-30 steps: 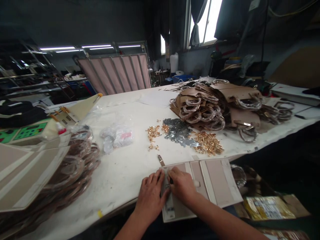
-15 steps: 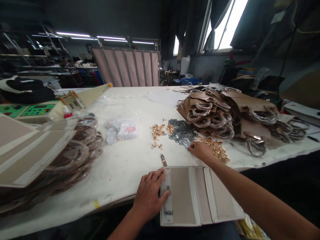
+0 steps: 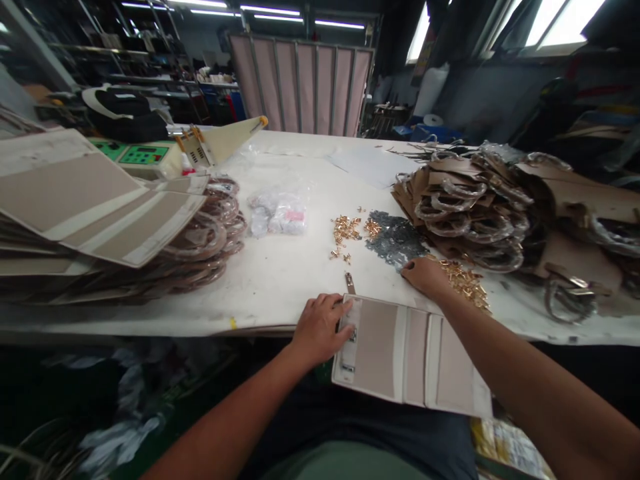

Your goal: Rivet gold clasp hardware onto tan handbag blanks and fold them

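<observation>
A beige bag panel with pale strips and fold lines lies at the table's front edge, partly overhanging it. My left hand grips its left side, thumb on the inner face beside a small metal fitting. Just past the panel's top left corner a metal clasp strap sticks out. My right hand has its fingertips pinched together at the near edge of a heap of flat grey metal pieces; whatever lies between them is too small to make out. Gold fasteners are piled beside that hand, others farther left.
Stacked brown bag pieces with plastic-wrapped handles stand at the right. More beige panels and wrapped handles are heaped at the left. Clear plastic bags lie mid-table, with a machine with a green panel behind.
The view has tilted down and shifted left, so the table items appear higher and farther right. My left hand stays on the panel, and my right hand remains at the grey pieces.
</observation>
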The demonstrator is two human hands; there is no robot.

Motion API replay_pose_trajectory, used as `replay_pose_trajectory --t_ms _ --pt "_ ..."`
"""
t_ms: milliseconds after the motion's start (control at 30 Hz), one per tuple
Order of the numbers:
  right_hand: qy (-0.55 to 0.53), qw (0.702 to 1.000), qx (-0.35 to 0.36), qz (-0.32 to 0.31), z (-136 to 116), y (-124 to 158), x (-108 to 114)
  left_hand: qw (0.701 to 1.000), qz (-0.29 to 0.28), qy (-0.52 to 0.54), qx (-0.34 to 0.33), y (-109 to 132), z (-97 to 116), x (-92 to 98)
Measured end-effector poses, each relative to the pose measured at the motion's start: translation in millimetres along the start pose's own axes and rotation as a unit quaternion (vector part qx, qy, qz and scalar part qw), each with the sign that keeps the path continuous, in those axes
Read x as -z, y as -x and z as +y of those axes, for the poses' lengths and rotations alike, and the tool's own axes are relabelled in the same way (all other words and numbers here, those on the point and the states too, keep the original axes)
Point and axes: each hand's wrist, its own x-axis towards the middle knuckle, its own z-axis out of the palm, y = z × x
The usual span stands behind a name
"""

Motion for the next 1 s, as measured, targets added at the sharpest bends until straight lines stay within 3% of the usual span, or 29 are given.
replay_pose_trajectory --t_ms 400,567,1000 --pt "-0.027 0.999 0.014 -0.035 2 -12 4 0.992 0.012 0.087 0.089 -25 -8 -2.3" --pt "-0.044 0.997 0.028 -0.061 2 -17 5 0.990 0.019 0.109 0.093 -27 -12 -1.5" --pt "-0.096 0.993 0.065 -0.034 -2 -7 12 0.988 0.023 0.112 0.102 -26 -10 -1.4"
